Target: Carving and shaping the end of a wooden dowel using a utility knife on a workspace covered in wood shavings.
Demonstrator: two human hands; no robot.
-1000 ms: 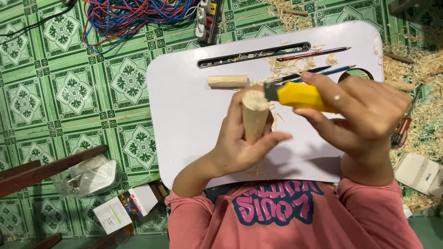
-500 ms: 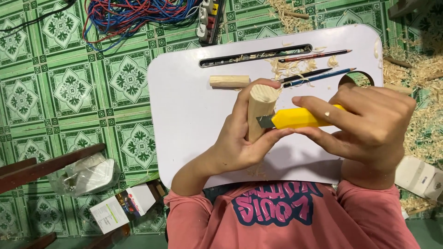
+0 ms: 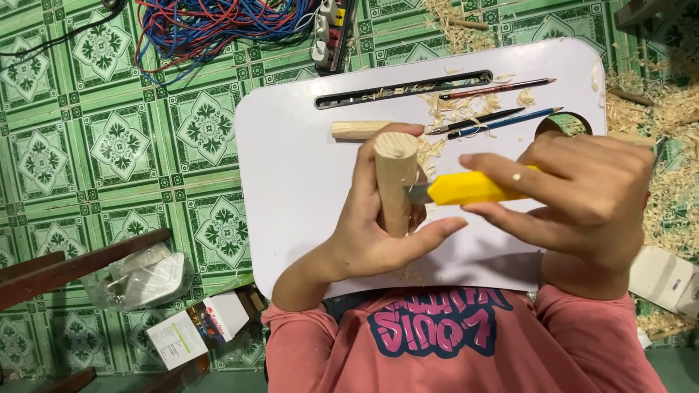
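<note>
1. Lap table (image 3: 291, 182): plain white top with a black slot (image 3: 404, 89) near its far edge.
2. Wooden peg (image 3: 395, 182) in the left hand (image 3: 371, 233): pale tan, with ring grain on its end.
3. Second peg (image 3: 357, 129), lying on the table: the same pale tan.
4. Knife (image 3: 473, 188) in the right hand (image 3: 582, 196): yellow handle, grey blade.
5. Pencils (image 3: 502, 116) near the far right corner: one red-brown, one black, one blue.
6. Shavings (image 3: 670, 109): straw yellow.
7. Floor (image 3: 109, 145): green tiles with a white flower pattern.
8. Wires (image 3: 218, 25): tangled red and blue.
9. Shirt (image 3: 451, 349): salmon pink, with navy and pink lettering.
10. Small box (image 3: 189, 331): white.
</note>
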